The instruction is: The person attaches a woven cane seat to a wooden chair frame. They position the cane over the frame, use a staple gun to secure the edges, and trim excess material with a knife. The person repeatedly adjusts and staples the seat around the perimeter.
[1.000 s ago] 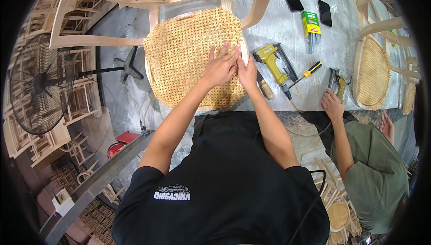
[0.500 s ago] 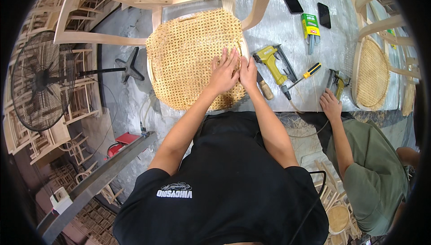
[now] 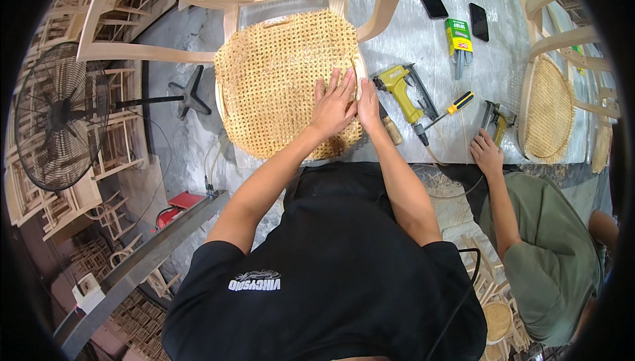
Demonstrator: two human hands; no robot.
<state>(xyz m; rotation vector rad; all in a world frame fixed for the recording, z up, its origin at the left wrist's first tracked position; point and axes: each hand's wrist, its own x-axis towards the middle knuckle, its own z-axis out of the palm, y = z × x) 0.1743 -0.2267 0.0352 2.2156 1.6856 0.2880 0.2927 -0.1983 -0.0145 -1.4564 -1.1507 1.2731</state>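
- Your left hand (image 3: 334,111) lies flat on the cane sheet (image 3: 278,83), its fingers stretched out and gripping nothing; the palm-down contact seems meant to keep the weave down near its edge.
- Your right hand (image 3: 368,106) is set against the seat's side, just beside the left fingers, probably steadying that edge. Its fingers' undersides are hidden, so whether they pinch anything cannot be told.
- The cane sheet sits directly under your left fingers and spreads leftward from them over the wooden chair (image 3: 230,23), whose far parts are cut off above.
- Right of your right fingers, a staple gun (image 3: 397,83) and a wooden-handled tool (image 3: 392,131) lie on the worktop (image 3: 496,66), likely for easy reach; the tool's dark end is partly hidden.
- Farther right of your fingers, a co-worker's hand (image 3: 487,154) is near another tool (image 3: 502,123); their contact is hard to make out.
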